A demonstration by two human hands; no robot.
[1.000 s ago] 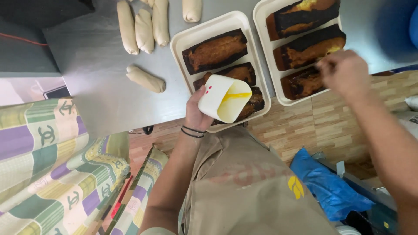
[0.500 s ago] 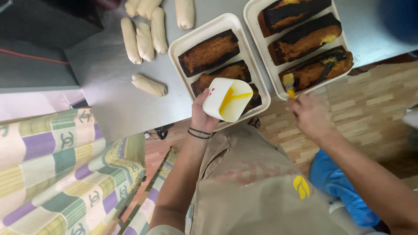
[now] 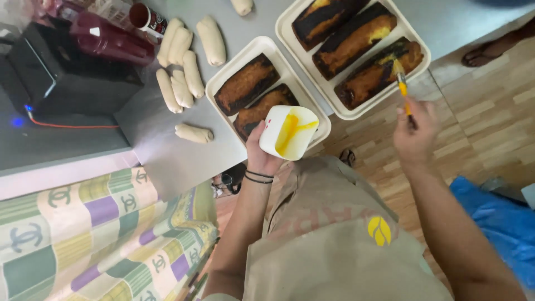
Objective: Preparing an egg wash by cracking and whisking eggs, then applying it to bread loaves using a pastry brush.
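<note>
— What are the hands doing?

— The right hand [image 3: 415, 136] is closed around a small brush [image 3: 402, 89], pinched low on its orange handle, with the bristles touching the nearest loaf [image 3: 379, 72] in the right tray [image 3: 356, 114]. The left hand [image 3: 261, 153] is curled from below around a white cup [image 3: 288, 132] streaked with yellow glaze, tipped toward the person over the near corner of the left tray [image 3: 223, 78].

— How would those handle?

— I'd judge the brush light and stiff, with soft bristles. The cup looks thin and light, probably slippery where the glaze runs, so a grip on its base suits. The loaves seem soft and crumbly, best lifted from underneath.

— Counts?

— Two trays at the near edge of the steel table [image 3: 167, 156]. Three dark loaves in the right one, two in the left. Seven pale dough rolls [image 3: 192, 75] that I can count toward the far side, one [image 3: 194, 133] lying apart near the front edge.
</note>
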